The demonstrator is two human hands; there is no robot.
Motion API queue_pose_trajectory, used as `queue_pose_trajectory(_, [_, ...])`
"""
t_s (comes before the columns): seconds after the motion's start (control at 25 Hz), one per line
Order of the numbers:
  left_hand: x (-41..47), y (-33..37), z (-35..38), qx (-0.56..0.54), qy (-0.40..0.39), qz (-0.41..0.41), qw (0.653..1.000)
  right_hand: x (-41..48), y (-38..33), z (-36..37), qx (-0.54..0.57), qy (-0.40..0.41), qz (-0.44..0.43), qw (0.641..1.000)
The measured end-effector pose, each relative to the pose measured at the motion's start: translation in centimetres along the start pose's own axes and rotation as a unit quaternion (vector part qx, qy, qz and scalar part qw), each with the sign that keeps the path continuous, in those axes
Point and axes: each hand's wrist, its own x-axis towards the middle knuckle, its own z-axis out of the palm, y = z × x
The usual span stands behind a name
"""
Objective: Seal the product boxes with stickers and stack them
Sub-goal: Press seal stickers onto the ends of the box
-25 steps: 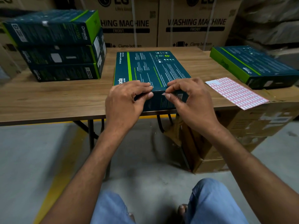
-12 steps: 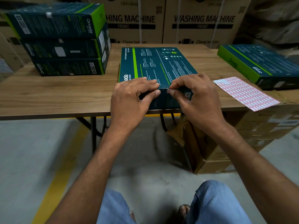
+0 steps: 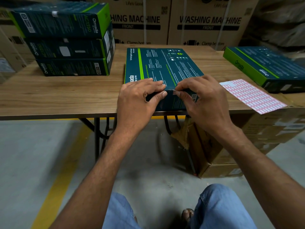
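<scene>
— What differs from half a second ago?
— Little. The product box (image 3: 163,66) keeps its place at the centre of the frame, near edge at the lip of the table (image 3: 57,95). The left hand (image 3: 138,100) still grips that edge, fingers on top, thumb on the front face. The right hand (image 3: 203,100) now shows a small sticker (image 3: 173,92), pinched against the edge.
— And the containers?
— All closed, contents unseen: the stack of three boxes (image 3: 69,43) upper left, a single box (image 3: 267,66) upper right, just behind the sticker sheet (image 3: 252,96).
</scene>
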Motion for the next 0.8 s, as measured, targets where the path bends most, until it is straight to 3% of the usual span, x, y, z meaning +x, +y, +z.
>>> queue_pose_trajectory(0.8, [-0.02,0.03,0.06,0.002,0.004,-0.007,1.0,0.06,-0.41,-0.02,0.051,-0.012,0.059,0.997])
